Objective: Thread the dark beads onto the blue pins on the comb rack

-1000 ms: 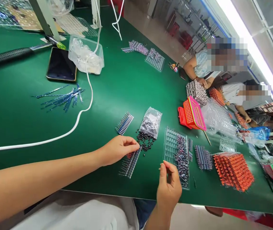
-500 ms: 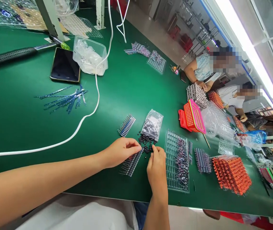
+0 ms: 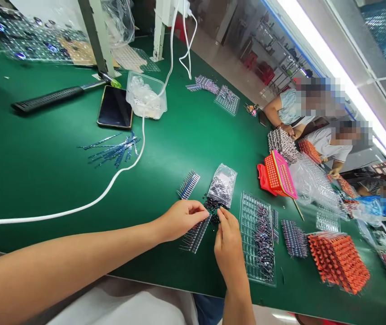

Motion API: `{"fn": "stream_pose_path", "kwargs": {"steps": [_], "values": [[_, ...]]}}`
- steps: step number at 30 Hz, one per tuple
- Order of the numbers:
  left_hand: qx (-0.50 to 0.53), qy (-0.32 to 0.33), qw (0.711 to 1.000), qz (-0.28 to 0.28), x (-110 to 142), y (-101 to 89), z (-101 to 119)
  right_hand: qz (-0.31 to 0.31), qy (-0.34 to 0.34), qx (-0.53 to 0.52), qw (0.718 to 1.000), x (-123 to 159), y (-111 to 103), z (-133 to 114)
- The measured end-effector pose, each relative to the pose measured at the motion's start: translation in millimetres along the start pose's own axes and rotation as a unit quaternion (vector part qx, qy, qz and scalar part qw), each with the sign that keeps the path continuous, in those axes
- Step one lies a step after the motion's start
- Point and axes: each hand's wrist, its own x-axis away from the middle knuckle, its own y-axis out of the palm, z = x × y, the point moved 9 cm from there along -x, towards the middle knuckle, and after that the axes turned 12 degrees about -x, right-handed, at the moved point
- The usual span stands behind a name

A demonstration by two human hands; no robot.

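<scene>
A white cable [image 3: 111, 183] crosses the wide green tabletop [image 3: 60, 180]. The left hand [image 3: 179, 221] presses thumb and forefinger together at the upper end of a pin strip [image 3: 196, 237]; anything pinched is hidden. Black beads [image 3: 215, 220] lie just right, beside a plastic bag [image 3: 222, 185]. The right hand [image 3: 230, 241] bunches its fingers over them, grip unclear. A transparent tray [image 3: 248, 234] stands alongside, near the front edge [image 3: 145, 282].

A dark phone [image 3: 115, 108] lies near a black-handled hammer [image 3: 50, 99].
</scene>
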Motion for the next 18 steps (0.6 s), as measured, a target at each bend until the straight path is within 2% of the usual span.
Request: {"fn": "stream_pose_path", "kwargs": {"steps": [3,7,13,18], "values": [[-0.001,0.009,1.0,0.006,0,-2.2,3,-0.013,-0.009,0.047,0.999,-8,10,-1],[0.001,0.011,1.0,0.014,0,-4.3,6,-0.023,0.013,0.109,0.994,-13,15,1],[0.009,0.02,1.0,0.017,0,-4.3,7,-0.025,0.0,0.123,0.992,-14,17,-5],[0.013,0.024,0.999,0.02,0,-4.9,6,-0.003,-0.023,0.15,0.988,-15,18,-4]]}}
